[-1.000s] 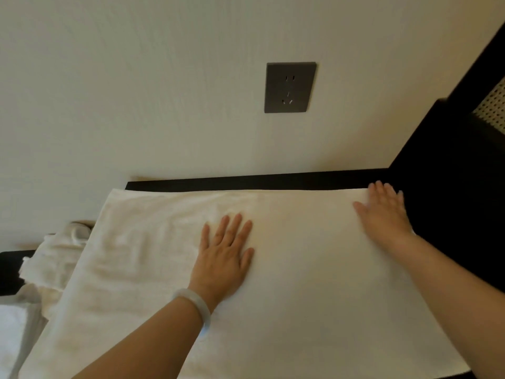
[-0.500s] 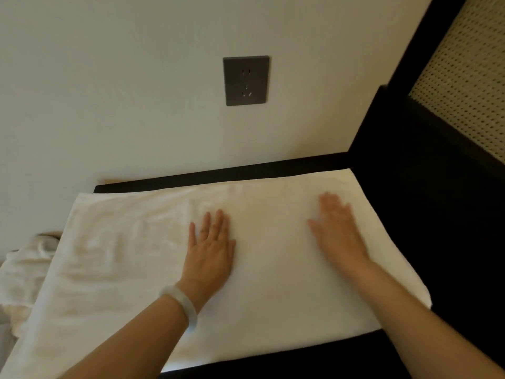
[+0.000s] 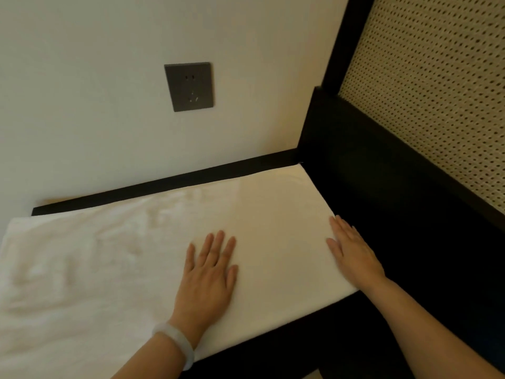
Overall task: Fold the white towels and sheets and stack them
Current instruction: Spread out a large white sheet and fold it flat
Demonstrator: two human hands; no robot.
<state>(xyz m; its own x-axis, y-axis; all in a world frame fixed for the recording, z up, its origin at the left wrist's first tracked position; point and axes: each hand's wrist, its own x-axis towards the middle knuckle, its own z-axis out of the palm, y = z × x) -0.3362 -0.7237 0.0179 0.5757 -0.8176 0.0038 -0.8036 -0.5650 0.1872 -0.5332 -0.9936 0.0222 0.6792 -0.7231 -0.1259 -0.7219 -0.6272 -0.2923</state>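
Towel [image 3: 95, 269], white and folded, lies flat on the dark table [image 3: 273, 348], its 3 o'clock edge just beside the black frame [image 3: 382, 173]. The left hand [image 3: 207, 280] presses it with straight, spread fingers. The right hand [image 3: 352, 255] lies flat along that edge (gripping nothing). Bare tabletop shows at 5 o'clock and along 12.
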